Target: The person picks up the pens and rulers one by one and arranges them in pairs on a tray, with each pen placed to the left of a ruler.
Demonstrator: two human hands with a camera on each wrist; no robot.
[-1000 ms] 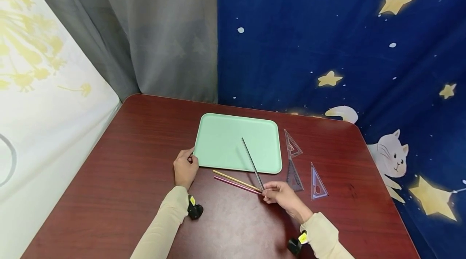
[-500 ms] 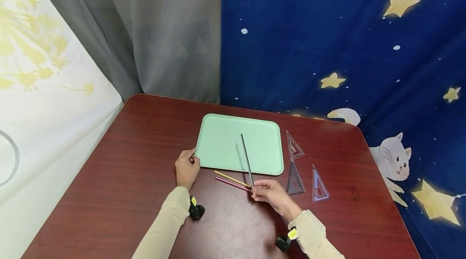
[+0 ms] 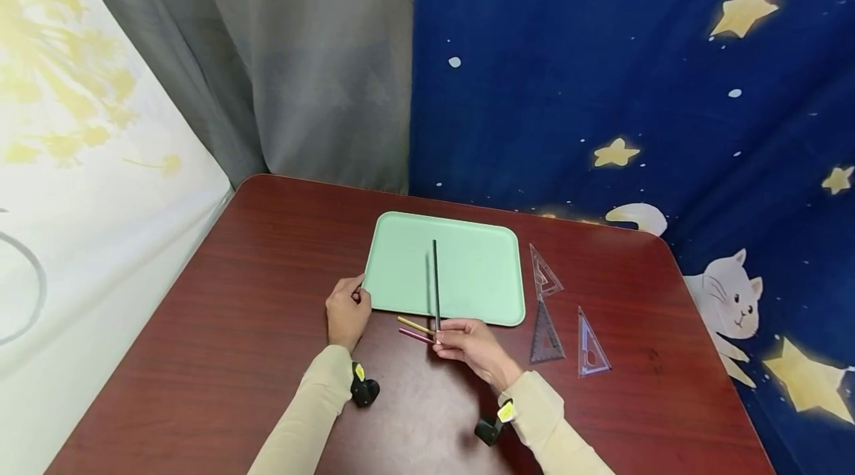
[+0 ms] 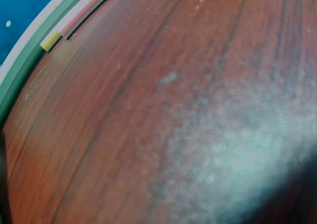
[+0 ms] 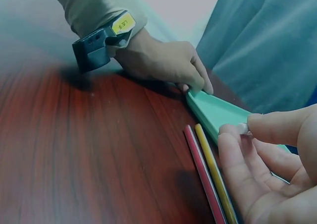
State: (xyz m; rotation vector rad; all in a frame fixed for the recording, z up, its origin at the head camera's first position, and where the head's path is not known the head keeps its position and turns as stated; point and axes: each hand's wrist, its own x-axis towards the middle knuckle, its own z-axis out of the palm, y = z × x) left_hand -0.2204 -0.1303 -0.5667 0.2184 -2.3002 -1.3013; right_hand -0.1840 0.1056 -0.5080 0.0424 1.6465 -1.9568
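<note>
My right hand (image 3: 473,347) pinches the near end of a black pencil (image 3: 436,278), which slants up over the green tray (image 3: 477,267). In the right wrist view, a whitish end (image 5: 242,128) shows between thumb and fingertips. Beneath that hand, a yellow pencil (image 5: 214,169) and a red pencil (image 5: 202,172) lie side by side on the table, along the tray's near edge. At the tray's near left corner, my left hand (image 3: 349,313) grips the rim between thumb and fingers.
Three clear triangle rulers lie right of the tray: one (image 3: 546,278) at the back, a greyish one (image 3: 548,338) in front of it, and a bluish one (image 3: 592,349) further right. Curtains (image 3: 334,74) hang behind the brown table (image 3: 267,274).
My right hand has moved left with the black pencil, which has swung more upright in the head view. It now covers more of the yellow and red pencils. The left hand stays at the tray corner.
</note>
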